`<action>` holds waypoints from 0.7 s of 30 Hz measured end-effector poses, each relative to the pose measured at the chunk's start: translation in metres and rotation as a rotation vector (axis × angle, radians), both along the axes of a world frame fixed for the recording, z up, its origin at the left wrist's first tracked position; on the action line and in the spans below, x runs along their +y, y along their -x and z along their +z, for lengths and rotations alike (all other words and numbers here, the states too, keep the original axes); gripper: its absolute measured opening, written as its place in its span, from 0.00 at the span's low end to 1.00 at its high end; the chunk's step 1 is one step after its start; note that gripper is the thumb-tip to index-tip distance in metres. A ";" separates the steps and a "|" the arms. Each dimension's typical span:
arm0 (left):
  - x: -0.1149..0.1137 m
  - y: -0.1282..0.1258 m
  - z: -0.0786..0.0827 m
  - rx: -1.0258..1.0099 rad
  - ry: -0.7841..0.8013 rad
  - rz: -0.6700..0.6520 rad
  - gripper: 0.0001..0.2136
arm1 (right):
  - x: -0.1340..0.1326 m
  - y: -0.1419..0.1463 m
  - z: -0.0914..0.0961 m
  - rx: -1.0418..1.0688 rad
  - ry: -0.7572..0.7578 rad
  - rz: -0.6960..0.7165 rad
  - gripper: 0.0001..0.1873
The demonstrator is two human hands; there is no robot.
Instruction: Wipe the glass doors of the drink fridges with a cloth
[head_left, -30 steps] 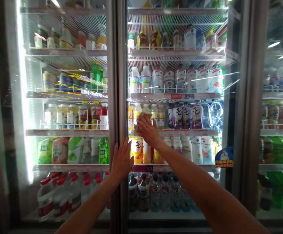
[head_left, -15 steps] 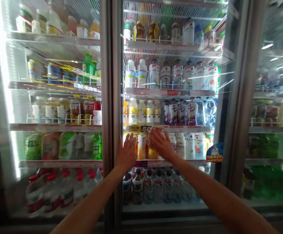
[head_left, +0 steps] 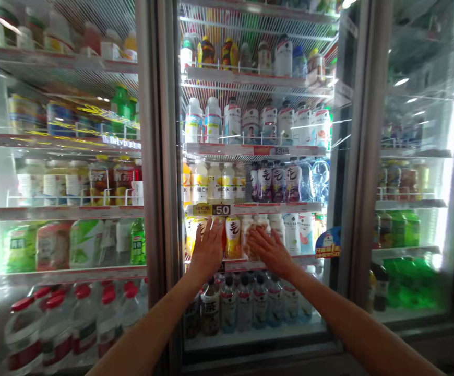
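Observation:
My left hand [head_left: 208,253] is raised against the closed glass door, fingers stretched out and pointing up, with nothing in it. Behind it on the fourth shelf stand bottles with yellow labels, among them a yellow bottle [head_left: 233,237] just right of the fingers. Beside that bottle, my right hand [head_left: 270,250] presses toward the glass, its fingertips smeared by motion. Beneath those fingers is a pale, crumpled-looking cloth [head_left: 251,243], blurred against the bottles behind it.
Metal door frames [head_left: 153,156] stand left and right of the middle door. Behind the glass are several shelves of drinks, with a price label [head_left: 222,210] on one shelf edge. A blue sticker [head_left: 327,243] is on the door at right. Red-capped bottles [head_left: 84,313] stand low at left.
The view has shifted, so the cooler appears farther left. My right hand has moved down with the cloth, from the shelf edge to bottle height. My left hand stays on the glass.

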State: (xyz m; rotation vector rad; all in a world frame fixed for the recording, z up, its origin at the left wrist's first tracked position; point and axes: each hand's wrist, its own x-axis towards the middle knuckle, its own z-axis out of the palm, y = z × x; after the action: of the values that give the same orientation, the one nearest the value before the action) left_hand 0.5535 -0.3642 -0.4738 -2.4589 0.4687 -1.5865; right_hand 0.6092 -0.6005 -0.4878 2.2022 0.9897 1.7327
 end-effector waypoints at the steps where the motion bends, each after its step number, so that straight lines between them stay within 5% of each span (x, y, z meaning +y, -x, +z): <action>1: -0.003 -0.002 0.000 0.000 -0.003 -0.005 0.26 | -0.006 -0.001 0.006 -0.010 -0.090 -0.029 0.25; 5: -0.020 -0.009 0.000 -0.001 -0.005 -0.036 0.26 | -0.032 -0.008 0.031 -0.041 -0.509 -0.139 0.28; 11: -0.044 -0.014 -0.012 0.005 -0.059 -0.117 0.26 | -0.065 -0.008 -0.028 0.030 -0.357 -0.187 0.28; 17: -0.078 -0.023 -0.016 -0.009 -0.084 -0.163 0.25 | -0.127 -0.020 0.025 0.058 -0.822 -0.300 0.25; 19: -0.086 -0.023 -0.024 0.013 -0.094 -0.177 0.26 | -0.137 -0.021 0.008 0.072 -0.868 -0.298 0.25; 21: -0.088 -0.022 -0.033 0.030 -0.113 -0.190 0.27 | -0.136 -0.018 -0.035 0.081 -0.848 -0.289 0.25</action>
State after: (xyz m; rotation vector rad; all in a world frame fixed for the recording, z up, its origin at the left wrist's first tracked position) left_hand 0.5751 -0.4526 -0.5071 -2.4170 0.7952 -1.5449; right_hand 0.6274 -0.7364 -0.5230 2.6938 -0.1374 2.1664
